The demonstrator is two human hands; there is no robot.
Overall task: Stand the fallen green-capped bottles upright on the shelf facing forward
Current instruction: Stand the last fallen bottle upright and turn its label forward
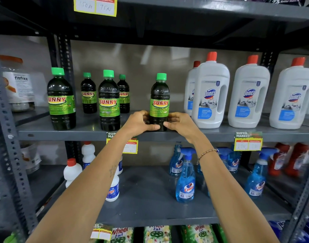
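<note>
Both my left hand (138,122) and right hand (181,124) clasp the base of the green-capped bottle (160,102) standing upright, label forward, at the shelf (62,133) front edge, which I judge full, weighty, smooth-sided, best gripped low.

Both my arms stretched forward and up, converging on the green-capped bottle (160,102). My left hand (138,122) cups its lower left side, thumb across the front. My right hand (181,124) cups its lower right side, thumb tip nearly meeting the left thumb. Fingers curled behind it. Beaded bracelet (206,153) on my right wrist.
</note>
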